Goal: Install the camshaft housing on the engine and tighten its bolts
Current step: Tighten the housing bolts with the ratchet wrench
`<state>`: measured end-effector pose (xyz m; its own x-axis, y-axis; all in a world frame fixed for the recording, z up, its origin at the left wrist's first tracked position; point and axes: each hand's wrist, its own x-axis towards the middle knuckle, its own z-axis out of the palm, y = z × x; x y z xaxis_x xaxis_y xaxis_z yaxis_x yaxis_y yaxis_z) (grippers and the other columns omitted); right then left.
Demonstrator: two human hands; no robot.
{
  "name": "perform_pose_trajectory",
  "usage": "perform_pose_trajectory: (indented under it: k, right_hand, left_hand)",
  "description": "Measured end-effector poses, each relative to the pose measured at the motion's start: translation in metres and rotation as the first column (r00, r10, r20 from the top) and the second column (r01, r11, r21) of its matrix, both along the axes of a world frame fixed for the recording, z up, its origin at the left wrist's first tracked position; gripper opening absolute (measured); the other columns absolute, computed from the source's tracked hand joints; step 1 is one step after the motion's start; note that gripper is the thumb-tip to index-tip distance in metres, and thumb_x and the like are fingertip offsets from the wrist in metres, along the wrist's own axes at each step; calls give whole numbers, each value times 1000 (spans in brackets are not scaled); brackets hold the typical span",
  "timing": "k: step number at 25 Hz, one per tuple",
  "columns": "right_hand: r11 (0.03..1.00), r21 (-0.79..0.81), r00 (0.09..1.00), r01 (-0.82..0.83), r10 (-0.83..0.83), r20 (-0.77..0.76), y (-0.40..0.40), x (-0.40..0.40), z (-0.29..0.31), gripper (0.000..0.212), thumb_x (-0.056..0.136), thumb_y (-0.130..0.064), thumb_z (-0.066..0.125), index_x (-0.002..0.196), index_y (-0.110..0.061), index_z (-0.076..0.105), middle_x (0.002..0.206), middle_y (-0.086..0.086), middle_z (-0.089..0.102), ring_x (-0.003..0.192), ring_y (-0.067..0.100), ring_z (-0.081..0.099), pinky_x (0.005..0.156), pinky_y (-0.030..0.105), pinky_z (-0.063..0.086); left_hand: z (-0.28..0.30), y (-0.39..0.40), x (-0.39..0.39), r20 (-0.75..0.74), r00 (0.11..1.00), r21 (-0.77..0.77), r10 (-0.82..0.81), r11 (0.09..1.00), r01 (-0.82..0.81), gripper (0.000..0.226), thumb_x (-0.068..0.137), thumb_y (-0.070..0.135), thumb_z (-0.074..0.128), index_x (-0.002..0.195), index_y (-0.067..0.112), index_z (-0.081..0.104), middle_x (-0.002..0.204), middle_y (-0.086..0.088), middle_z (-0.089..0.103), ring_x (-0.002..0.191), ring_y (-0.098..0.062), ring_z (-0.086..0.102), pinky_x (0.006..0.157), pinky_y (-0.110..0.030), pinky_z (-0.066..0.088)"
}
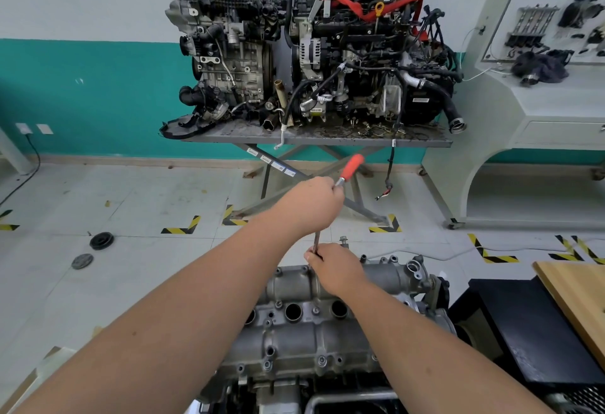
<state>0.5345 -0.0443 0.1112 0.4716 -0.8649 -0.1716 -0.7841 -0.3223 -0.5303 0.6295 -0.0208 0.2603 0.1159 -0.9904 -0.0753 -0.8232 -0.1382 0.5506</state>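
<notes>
Camshaft housing [304, 325] seated on engine, long axis left-right | left hand [309, 207] grips red-handled wrench [351, 168] | right hand [334, 269] steadies shaft at far-edge bolt, nearer hand.

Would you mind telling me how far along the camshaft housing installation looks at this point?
Done: the camshaft housing already sits on the engine, with bolts visible in several holes along its near edge. In hand: the left hand grips a red-handled wrench while the right hand steadies its shaft at the far edge. Left: one bolt still stands proud at the far edge; how tight the others are cannot be judged.
</notes>
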Motion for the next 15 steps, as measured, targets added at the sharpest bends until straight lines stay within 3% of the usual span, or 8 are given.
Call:
perform_pose_trajectory:
  k: [3, 5, 8, 10, 12, 13, 15]
  right_hand:
    - [1000, -13, 1000, 0, 0, -2, 2, 0, 1, 27, 101, -40, 44, 76, -31, 50, 93, 2, 68, 93, 28, 61, 70, 33, 38]
    - [999, -32, 1000, 15, -15, 0, 2, 1, 1, 30, 101, -41, 45, 72, -30, 46, 92, 2, 68, 93, 28, 59, 71, 33, 36]
    - [996, -88, 999, 0, -3, -35, 3, -1, 0, 39, 102, -37, 43, 64, -28, 37, 72, -9, 51, 81, 23, 53, 67, 31, 32]
    - [992, -127, 998, -21, 14, -55, 2, -2, 1, 35, 104, -34, 41, 69, -31, 40, 74, -10, 48, 73, 17, 54, 60, 26, 33]
    - [993, -112, 999, -31, 29, -20, 3, 1, 1, 19, 104, -25, 41, 94, -22, 57, 85, -6, 56, 79, 11, 57, 62, 17, 38]
    - [993, -108, 999, -53, 51, -17, 3, 3, 0, 19, 104, -19, 41, 111, -16, 58, 98, 1, 61, 93, 17, 61, 72, 21, 43]
    - [998, -65, 1000, -19, 18, -10, 1, 4, 0, 25, 102, -16, 41, 118, -11, 58, 115, 11, 64, 110, 30, 61, 84, 36, 46]
  left_hand:
    - [-5, 5, 3, 250, 958, -106, -139, 980, 169, 33, 102, 40, 43, 73, 24, 44, 74, 3, 52, 71, -20, 54, 57, -32, 38]
    - [-12, 8, 9, 433, 874, -129, -219, 945, 301, 36, 100, 47, 48, 71, 26, 40, 76, 7, 42, 77, -21, 54, 58, -31, 34]
    - [-30, 14, 13, 575, 805, -296, -145, 881, 370, 46, 93, 64, 43, 78, 21, 49, 87, 2, 46, 78, -22, 49, 62, -33, 36]
    - [-44, 18, 13, 538, 842, -494, -33, 798, 347, 58, 87, 69, 42, 84, 15, 61, 95, -3, 56, 80, -25, 54, 64, -35, 41]
    - [-59, 23, 15, 425, 905, -614, 23, 742, 270, 61, 85, 70, 46, 101, 15, 68, 109, -5, 59, 89, -25, 58, 69, -37, 48]
    - [-65, 25, 16, 332, 943, -637, -2, 737, 226, 63, 84, 68, 47, 112, 16, 67, 116, -4, 58, 95, -23, 59, 73, -37, 49]
    - [-75, 28, 15, 50, 991, -632, -126, 764, 129, 59, 87, 60, 48, 130, 21, 59, 129, 7, 52, 107, -11, 56, 82, -33, 50]
